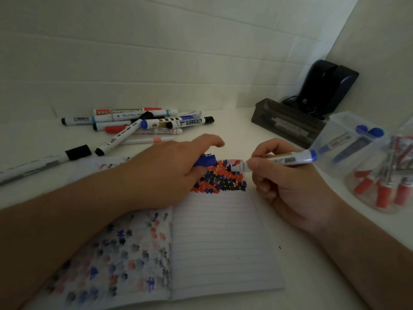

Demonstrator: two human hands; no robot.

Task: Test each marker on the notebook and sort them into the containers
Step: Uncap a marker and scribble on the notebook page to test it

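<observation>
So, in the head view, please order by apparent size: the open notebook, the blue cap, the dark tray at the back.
1. Open notebook, by far the largest.
2. Dark tray.
3. Blue cap, partly hidden under the left hand.

1. We see the left hand (pixel 169 173) lying palm down, forearm reaching in from the lower left, its index finger stretched forward while the other fingers curl round a blue cap (pixel 205 161).
2. We see the right hand (pixel 283 175), wrist bent inward, pinching a marker (pixel 279 162) with its tip pointing left.
</observation>
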